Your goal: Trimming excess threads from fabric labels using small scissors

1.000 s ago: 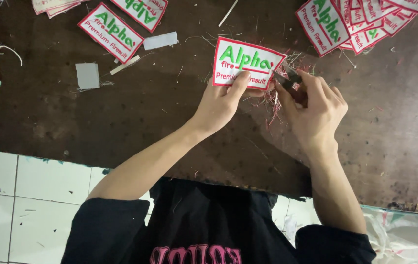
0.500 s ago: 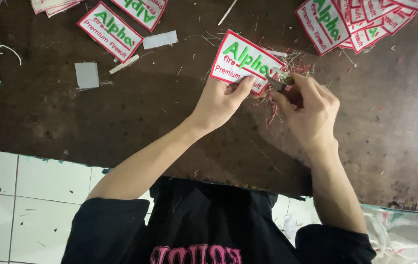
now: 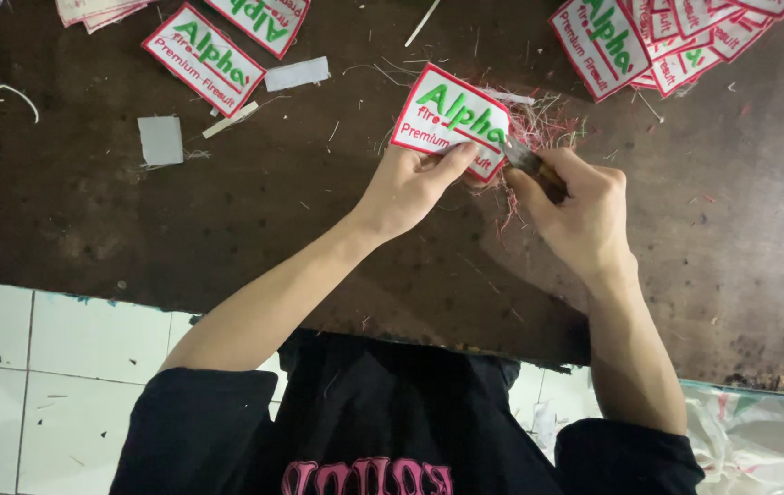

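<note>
Just above frame centre, the left hand [image 3: 410, 188] pinches the white red-bordered embroidered fabric patch [image 3: 450, 119], seemingly light and floppy, best gripped at its edge, while the right hand [image 3: 580, 215] fingers clamp a small dark snipping tool [image 3: 528, 161].

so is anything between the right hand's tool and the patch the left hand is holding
Nothing visible. The left hand pinches the white patch by its lower edge, and the small tool in the right hand already meets the patch's right edge. Only loose thread trimmings lie behind it.
</note>
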